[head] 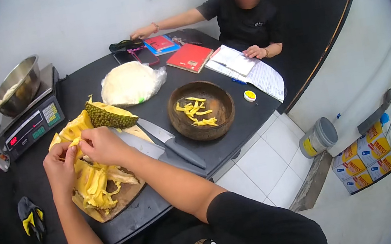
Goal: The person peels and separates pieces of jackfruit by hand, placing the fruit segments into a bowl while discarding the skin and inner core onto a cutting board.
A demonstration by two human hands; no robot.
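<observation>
Between them, my left hand (60, 163) and my right hand (105, 145) pinch a small yellow piece of jackfruit (76, 141) with their fingertips. Below the hands, a wooden board (130, 196) bears a heap of pulled-apart yellow jackfruit flesh (92, 182). Behind them lie a cut jackfruit chunk (78, 125) and a wedge with green spiky rind (109, 116). Two knives with grey handles (185, 155) lie to the right of my right hand, their blades towards the fruit. Further right, a round wooden bowl (204, 132) holds several yellow strips (194, 111).
A digital scale (34, 123) carries a tilted-looking metal bowl (20, 89). A plastic-wrapped white bundle (131, 82), a red notebook (189, 57) and a small yellow-lidded jar (249, 95) share the black table. A glove (32, 218) lies left. Across sits a person (247, 23), one hand on papers.
</observation>
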